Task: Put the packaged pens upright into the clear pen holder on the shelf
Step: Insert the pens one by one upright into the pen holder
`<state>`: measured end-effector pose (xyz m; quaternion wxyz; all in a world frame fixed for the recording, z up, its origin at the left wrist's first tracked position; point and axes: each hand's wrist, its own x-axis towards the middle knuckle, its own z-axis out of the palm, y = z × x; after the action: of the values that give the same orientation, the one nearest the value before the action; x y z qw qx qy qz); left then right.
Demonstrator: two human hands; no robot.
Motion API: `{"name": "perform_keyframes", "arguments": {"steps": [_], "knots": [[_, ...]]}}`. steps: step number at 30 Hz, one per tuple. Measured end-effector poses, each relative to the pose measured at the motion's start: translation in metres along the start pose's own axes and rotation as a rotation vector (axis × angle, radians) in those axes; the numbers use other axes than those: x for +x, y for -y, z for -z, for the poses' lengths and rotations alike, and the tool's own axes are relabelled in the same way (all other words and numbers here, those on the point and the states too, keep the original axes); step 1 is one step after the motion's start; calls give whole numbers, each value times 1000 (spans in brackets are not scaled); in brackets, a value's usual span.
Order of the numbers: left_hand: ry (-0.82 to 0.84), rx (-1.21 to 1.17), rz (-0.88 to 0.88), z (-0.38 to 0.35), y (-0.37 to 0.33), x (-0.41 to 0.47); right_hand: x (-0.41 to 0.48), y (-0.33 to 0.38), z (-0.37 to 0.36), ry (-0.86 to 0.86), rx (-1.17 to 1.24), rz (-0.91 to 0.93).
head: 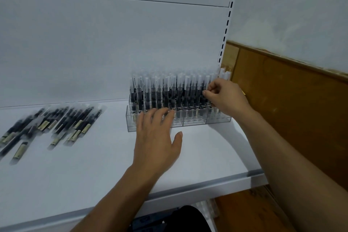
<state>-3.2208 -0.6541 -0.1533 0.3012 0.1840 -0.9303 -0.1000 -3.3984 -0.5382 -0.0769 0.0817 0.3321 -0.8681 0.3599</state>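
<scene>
the right hand [225, 96] was pinched, thumb and forefinger pressed together on one upright packaged pen [204, 88] near the right end of the clear plastic pen holder [195, 119]; the frame was blurred there, so the exact pen was hard to tell. just left of that pinch, rows of dark pens in clear sleeves [165, 90] stood upright in the holder's compartments. the left hand [157, 137] lay spread, fingers apart, fingertips touching the holder's front wall and holding nothing. well to the left of that hand, a loose pile of packaged dark pens [56, 124] lay flat on the white shelf [94, 165].
</scene>
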Motion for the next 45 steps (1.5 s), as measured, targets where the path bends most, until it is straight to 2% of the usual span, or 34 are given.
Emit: {"name": "perform_keyframes", "arguments": {"steps": [7, 13, 18, 21, 25, 29, 34, 38, 41, 45], "knots": [[3, -3, -2, 3, -1, -1, -3, 5, 2, 0, -30, -32], [30, -58, -24, 12, 5, -4, -15, 9, 12, 51, -182, -36], [12, -149, -45, 39, 27, -13, -38, 37, -1, 98, -212, 35], [6, -187, 55, 61, 55, -25, -55, 73, -30, 217, -149, 128], [4, -123, 209, 88, 105, -42, -73, 127, -79, 379, -60, 289], [-59, -60, 337, 115, 148, -57, -68, 170, -130, 467, -81, 397], [-99, 2, 468, 138, 193, -66, -48, 197, -177, 438, -178, 415], [-96, -54, 550, 148, 218, -61, -40, 201, -199, 448, -239, 390], [-62, -119, 706, 153, 235, -51, -40, 199, -208, 430, -191, 400], [45, -70, 845, 160, 261, -35, -40, 198, -212, 433, -101, 395]]}}
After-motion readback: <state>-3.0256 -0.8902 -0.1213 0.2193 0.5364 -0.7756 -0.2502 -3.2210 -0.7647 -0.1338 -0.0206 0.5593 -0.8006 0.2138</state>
